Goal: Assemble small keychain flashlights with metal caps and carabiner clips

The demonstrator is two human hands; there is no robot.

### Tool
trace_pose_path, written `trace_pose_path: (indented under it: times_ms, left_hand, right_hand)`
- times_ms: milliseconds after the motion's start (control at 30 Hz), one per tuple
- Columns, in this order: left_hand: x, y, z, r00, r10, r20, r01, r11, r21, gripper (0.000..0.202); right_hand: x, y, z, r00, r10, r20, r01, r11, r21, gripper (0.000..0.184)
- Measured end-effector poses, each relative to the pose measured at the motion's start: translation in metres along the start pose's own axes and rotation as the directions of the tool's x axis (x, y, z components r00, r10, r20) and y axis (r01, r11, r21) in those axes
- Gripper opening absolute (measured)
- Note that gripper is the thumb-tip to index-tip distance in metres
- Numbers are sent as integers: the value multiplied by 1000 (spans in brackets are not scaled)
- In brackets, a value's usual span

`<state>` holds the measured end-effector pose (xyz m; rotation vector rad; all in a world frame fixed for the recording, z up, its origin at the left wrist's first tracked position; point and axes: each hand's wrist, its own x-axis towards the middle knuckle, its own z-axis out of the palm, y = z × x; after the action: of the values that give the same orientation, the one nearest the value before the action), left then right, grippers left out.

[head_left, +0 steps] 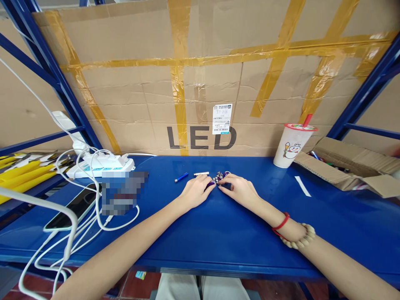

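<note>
A small cluster of shiny purple-and-silver metal pieces [219,176] lies on the blue tabletop between my two hands; the pieces are too small to name exactly. My left hand [196,191] comes from the left, thumb and forefinger closed at a purple-and-silver piece on the cluster's near side. From the right, my right hand [239,189] has its thumb and bent forefinger closed at the same cluster, partly covering it. Just beyond my left fingers is a slim silver tube [201,173]. A short blue tube [181,178] rests to its left.
A cup with a red straw [292,146] stands right, beside an open cardboard box [337,166] and a white strip [302,186]. Left are a power strip [103,163], tangled white cables [99,208], a phone [73,208] and yellow-handled items [28,173]. A large carton [125,96] stands behind.
</note>
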<state>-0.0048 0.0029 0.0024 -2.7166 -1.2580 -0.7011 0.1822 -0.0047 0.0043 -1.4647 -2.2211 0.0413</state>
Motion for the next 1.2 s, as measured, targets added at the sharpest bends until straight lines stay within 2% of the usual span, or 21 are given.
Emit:
trace_pose_path:
  times_ms: [600,1200]
  left_hand:
    - [0,0,-1,1000,10,27,-10,1000,7,21]
    - [0,-2,2,999,31,7,-31,999,14,20]
  right_hand:
    - [0,-1,-2,999,36,11,-36,999,36,12]
    - [0,-2,-1,999,53,-6,-53,997,55,15]
